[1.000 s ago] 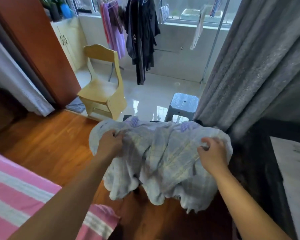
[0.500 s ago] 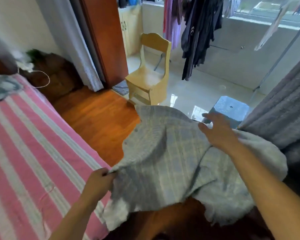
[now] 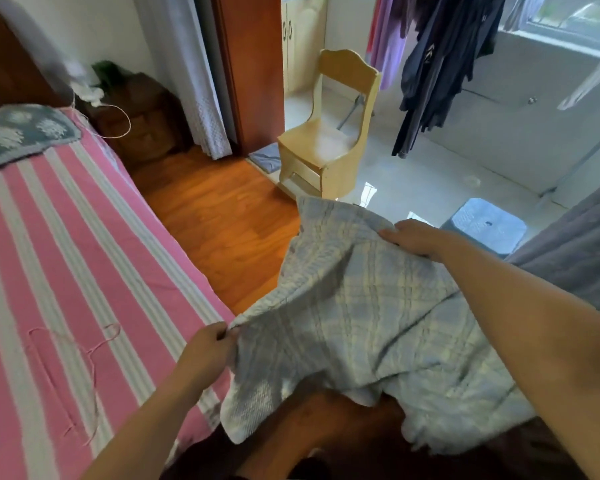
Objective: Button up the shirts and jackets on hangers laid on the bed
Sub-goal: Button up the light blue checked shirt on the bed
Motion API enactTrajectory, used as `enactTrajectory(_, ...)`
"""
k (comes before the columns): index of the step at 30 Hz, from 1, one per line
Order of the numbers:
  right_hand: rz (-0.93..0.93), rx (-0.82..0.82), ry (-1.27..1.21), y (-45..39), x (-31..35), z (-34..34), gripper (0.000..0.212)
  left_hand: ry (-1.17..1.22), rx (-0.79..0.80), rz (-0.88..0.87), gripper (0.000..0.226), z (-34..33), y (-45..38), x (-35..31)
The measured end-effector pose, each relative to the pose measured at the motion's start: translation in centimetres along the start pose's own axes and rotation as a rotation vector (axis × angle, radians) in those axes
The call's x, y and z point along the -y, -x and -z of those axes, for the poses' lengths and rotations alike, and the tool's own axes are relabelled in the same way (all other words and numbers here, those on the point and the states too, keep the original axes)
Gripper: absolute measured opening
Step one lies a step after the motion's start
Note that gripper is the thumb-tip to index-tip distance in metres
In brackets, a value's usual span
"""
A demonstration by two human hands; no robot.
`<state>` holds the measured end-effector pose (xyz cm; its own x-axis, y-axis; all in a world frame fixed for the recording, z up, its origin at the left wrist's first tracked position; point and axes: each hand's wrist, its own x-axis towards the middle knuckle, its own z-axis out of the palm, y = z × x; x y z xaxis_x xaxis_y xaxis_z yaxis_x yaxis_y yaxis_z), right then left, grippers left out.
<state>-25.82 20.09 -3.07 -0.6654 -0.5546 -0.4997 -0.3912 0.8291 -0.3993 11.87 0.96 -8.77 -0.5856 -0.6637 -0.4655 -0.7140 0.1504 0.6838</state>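
A pale blue-and-yellow plaid shirt [image 3: 354, 317] hangs spread in the air between my hands, beside the bed. My left hand [image 3: 208, 351] pinches its near corner just over the bed's edge. My right hand [image 3: 413, 237] grips the far edge, higher up. A row of buttons shows along the shirt's left edge. A thin pink wire hanger [image 3: 84, 362] lies flat on the pink-and-white striped bed [image 3: 66, 258], left of my left hand.
A grey patterned pillow [image 3: 18, 133] lies at the head of the bed beside a dark nightstand [image 3: 139, 119]. Wooden floor runs along the bed. A wooden chair [image 3: 329, 133], a blue stool [image 3: 485, 223], hanging clothes [image 3: 437, 64] and a grey curtain [image 3: 575, 251] stand beyond.
I have turned left from the balcony toward the bed. The shirt has swung with me, my left hand dropping low to the bed's edge while my right stays high.
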Motion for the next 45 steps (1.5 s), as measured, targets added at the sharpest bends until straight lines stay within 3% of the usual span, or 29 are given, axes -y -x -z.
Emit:
enactTrajectory(3, 0.112, -0.214, -0.001, 1.2, -0.9, 1.0, 0.045, 0.052, -0.032, 0.007, 0.046, 0.8, 0.5, 0.7)
enactTrajectory(5, 0.178, -0.266, 0.063, 3.6, -0.8, 2.4, 0.040, 0.157, -0.091, 0.016, 0.046, 2.3, 0.7, 1.3)
enactTrajectory(8, 0.216, -0.074, 0.179, 8.8, -0.2, 4.4, 0.031, 0.396, -0.188, 0.031, 0.044, 4.8, 0.7, 1.5)
enactTrajectory(10, 0.237, 0.031, 0.053, 12.3, 1.5, 4.9, 0.029, 0.570, -0.216, 0.054, 0.044, 5.8, 0.8, 0.9)
enactTrajectory(14, 0.463, 0.028, -0.201, 16.6, 9.1, 4.6, 0.029, 0.770, -0.298, 0.046, 0.035, 9.4, 1.5, -1.7)
enactTrajectory(19, 0.670, 0.080, -0.435, 20.5, 21.7, 1.6, 0.016, 0.942, -0.480, -0.078, 0.031, 21.5, 5.1, -2.5)
enactTrajectory(22, 0.771, 0.098, -0.835, 25.4, 31.4, 0.5, 0.017, 0.895, -0.542, -0.267, 0.031, 30.8, 9.2, -3.7)
enactTrajectory(26, 0.915, 0.102, -1.170, 33.6, 45.8, 0.8, 0.024, 0.778, -0.480, -0.552, 0.024, 42.8, 16.8, -6.1)
enactTrajectory(27, 0.927, 0.094, -1.223, 35.4, 49.3, 0.3, 0.021, 0.720, -0.502, -0.603, 0.036, 45.3, 18.9, -6.2)
enactTrajectory(29, 0.924, 0.072, -1.306, 38.4, 55.8, -1.7, 0.018, 0.494, -0.754, -0.731, 0.048, 47.9, 23.5, -4.8)
enactTrajectory(32, 0.918, 0.089, -1.345, 41.1, 64.2, -6.8, 0.027, 0.162, -1.197, -0.914, 0.029, 46.7, 29.1, 1.3)
enactTrajectory(34, 0.904, 0.154, -1.361, 42.3, 68.9, -10.3, 0.029, 0.041, -1.182, -0.867, 0.037, 45.2, 30.4, 5.7)
enactTrajectory(37, 0.811, 0.236, -1.300, 44.1, 74.9, -14.8, 0.023, 0.015, -1.097, -0.539, 0.069, 45.7, 27.9, 11.9)
enactTrajectory(38, 0.798, 0.279, -1.279, 44.5, 76.6, -16.0, 0.021, 0.036, -1.110, -0.454, 0.066, 46.8, 26.6, 14.1)
enactTrajectory(40, 0.783, 0.365, -1.233, 45.0, 79.5, -18.1, 0.021, 0.152, -1.179, -0.333, 0.019, 49.7, 25.4, 18.4)
enactTrajectory(41, 0.780, 0.386, -1.199, 44.7, 80.6, -19.0, 0.021, 0.279, -1.220, -0.291, 0.010, 51.3, 25.3, 20.9)
enactTrajectory(43, 0.778, 0.381, -1.092, 43.1, 82.5, -20.6, 0.021, 0.565, -1.308, -0.275, 0.021, 54.9, 26.4, 25.4)
enactTrajectory(45, 0.763, 0.358, -0.976, 41.0, 83.8, -22.4, 0.015, 0.570, -1.393, -0.285, 0.020, 58.0, 29.6, 28.0)
